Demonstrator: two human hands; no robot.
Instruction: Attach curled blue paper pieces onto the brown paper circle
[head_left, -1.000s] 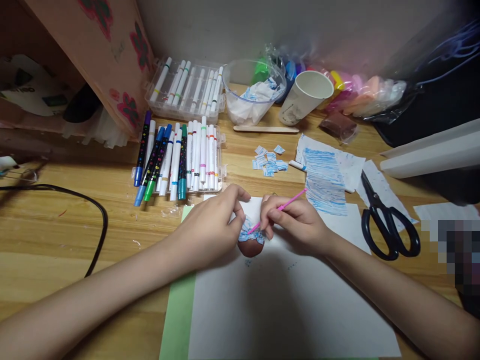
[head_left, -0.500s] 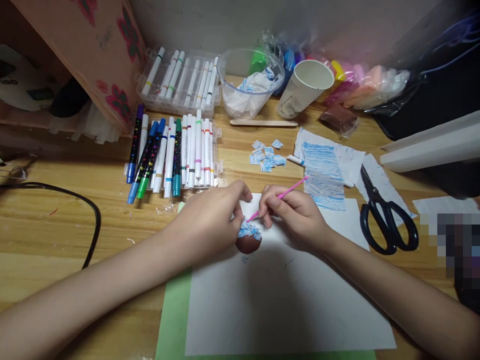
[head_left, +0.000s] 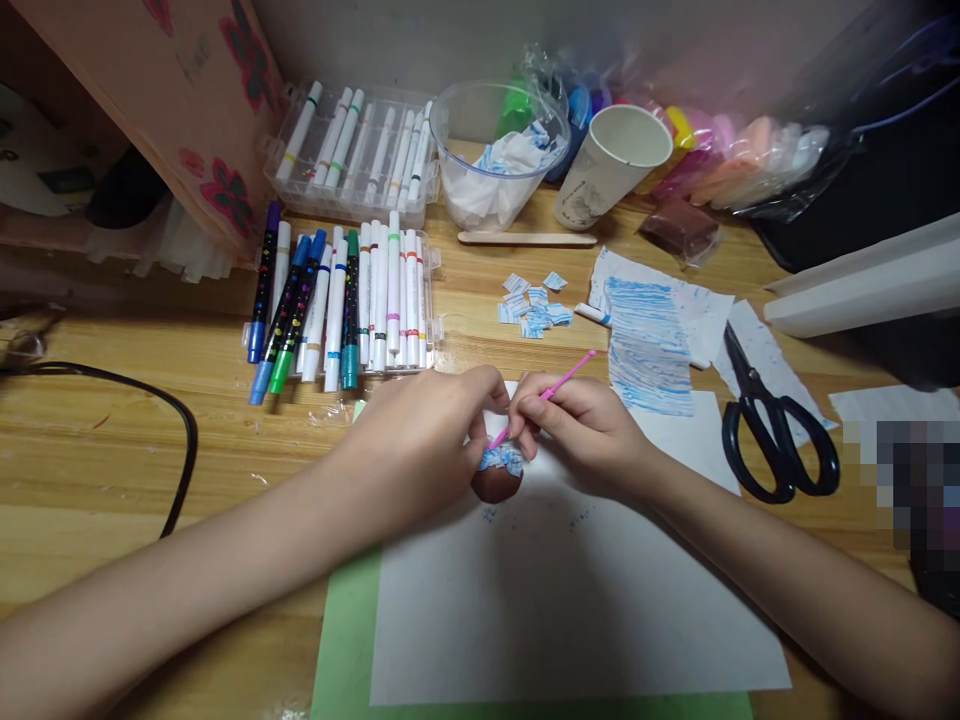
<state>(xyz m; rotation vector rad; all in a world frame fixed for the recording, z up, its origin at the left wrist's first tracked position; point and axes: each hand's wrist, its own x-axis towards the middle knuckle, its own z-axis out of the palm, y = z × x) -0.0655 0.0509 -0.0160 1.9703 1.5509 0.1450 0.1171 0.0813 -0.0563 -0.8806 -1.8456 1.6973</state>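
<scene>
A small brown clay piece [head_left: 496, 485] with crumpled blue-and-white paper bits [head_left: 502, 459] on its top sits over the white sheet [head_left: 585, 600]. My left hand [head_left: 435, 430] is closed on its left side, the fingertips partly hidden. Between the thumb and fingers of my right hand [head_left: 574, 425] is a thin pink clay tool [head_left: 568, 376], its lower tip touching the paper bits. Beyond the hands lie several small blue-striped paper squares [head_left: 536, 300] and a larger blue-striped sheet [head_left: 649, 340].
Black scissors [head_left: 776, 430] lie at the right. Several markers [head_left: 330, 310] fill a clear case at the left. A plastic tub [head_left: 487, 190], a paper cup [head_left: 615, 165] and a wooden stick [head_left: 525, 239] stand or lie at the back. A black cable [head_left: 191, 440] curves on the left.
The pink tool has tilted steeper, and my right hand has shifted slightly left, closer to the clay piece. My left hand stays by the clay. The camera view has shifted slightly.
</scene>
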